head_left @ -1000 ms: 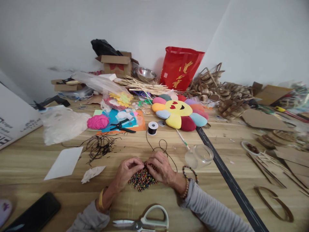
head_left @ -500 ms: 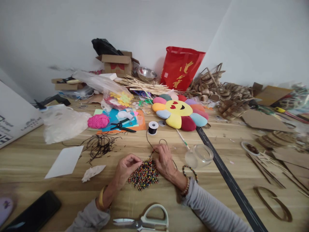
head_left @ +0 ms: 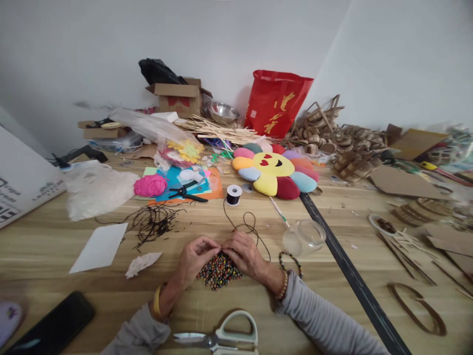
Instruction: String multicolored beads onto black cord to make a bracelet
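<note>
Just above a heap of multicoloured beads [head_left: 220, 272], my two hands meet fingertip to fingertip. My left hand [head_left: 199, 255] is closed in a pinch, and whatever sits between its fingertips is too small to make out. My right hand [head_left: 247, 252] is pinched too, on the thin black cord [head_left: 254, 230], which loops behind it; the gripped part is hidden by the fingers. The cord runs back to a white-flanged spool [head_left: 234, 195]. Beside my right wrist lies a finished-looking beaded bracelet [head_left: 290, 263].
White-handled scissors [head_left: 236, 335] lie in front of me, a phone [head_left: 51, 323] to the left. A glass jar [head_left: 305, 237] stands right of my hands. Black cord scraps [head_left: 157, 222], pliers [head_left: 186, 193], pink yarn [head_left: 151, 185] and a flower cushion [head_left: 275, 170] lie farther back.
My right hand has moved left and nearer, so its fingertips now meet those of my left hand over the beads. More of the cord loop shows behind it.
</note>
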Tool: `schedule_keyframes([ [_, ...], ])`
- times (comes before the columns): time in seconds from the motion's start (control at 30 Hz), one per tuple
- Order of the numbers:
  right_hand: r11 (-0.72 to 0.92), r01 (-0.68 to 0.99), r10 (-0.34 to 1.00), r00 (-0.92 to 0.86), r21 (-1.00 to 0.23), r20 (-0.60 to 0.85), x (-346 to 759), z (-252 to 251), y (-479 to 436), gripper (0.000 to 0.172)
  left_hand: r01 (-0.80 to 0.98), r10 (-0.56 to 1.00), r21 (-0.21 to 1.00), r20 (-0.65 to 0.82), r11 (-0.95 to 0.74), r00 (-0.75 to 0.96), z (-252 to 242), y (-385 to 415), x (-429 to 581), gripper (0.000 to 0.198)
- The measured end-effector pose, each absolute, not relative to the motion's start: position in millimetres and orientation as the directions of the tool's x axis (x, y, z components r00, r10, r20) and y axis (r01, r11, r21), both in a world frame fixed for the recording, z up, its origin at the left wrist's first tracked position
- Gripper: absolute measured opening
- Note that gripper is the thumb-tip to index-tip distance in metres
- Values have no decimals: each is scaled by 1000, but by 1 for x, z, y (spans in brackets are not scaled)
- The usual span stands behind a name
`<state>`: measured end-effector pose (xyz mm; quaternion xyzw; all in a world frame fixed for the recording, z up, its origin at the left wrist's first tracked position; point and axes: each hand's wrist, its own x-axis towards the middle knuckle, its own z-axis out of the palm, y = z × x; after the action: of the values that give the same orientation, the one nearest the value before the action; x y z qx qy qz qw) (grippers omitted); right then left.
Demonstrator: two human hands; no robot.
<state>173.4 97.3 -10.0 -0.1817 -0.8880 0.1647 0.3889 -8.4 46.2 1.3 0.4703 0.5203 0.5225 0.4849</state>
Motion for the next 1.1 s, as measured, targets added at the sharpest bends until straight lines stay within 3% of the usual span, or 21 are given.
schedule_keyframes([
  [0.17, 868, 208, 473, -622, -451, 624, 175, -8, 97, 16, 9, 993, 1000, -24, 25, -115, 5, 46, -8, 16],
  [0.4, 719, 226, 677, -442, -657, 588, 177, -2, 98, 15, 70, 981, 997, 31, -18, -191, -1, 51, -9, 17],
  [0.5, 666, 189, 730, -367, -722, 577, 177, -2, 97, 11, 218, 989, 975, 76, -46, -130, -1, 57, -6, 12],
  [0.67, 558, 123, 812, -287, -821, 509, 174, -1, 94, 13, 625, 967, 739, 225, -250, 121, 8, 74, 2, 12],
  [0.83, 502, 98, 847, -257, -859, 466, 174, 1, 92, 20, 758, 920, 522, 254, -390, 298, 11, 85, 6, 19],
  [1.1, 514, 111, 840, -265, -850, 473, 175, 3, 93, 20, 743, 903, 513, 264, -430, 340, 10, 91, 7, 19],
])
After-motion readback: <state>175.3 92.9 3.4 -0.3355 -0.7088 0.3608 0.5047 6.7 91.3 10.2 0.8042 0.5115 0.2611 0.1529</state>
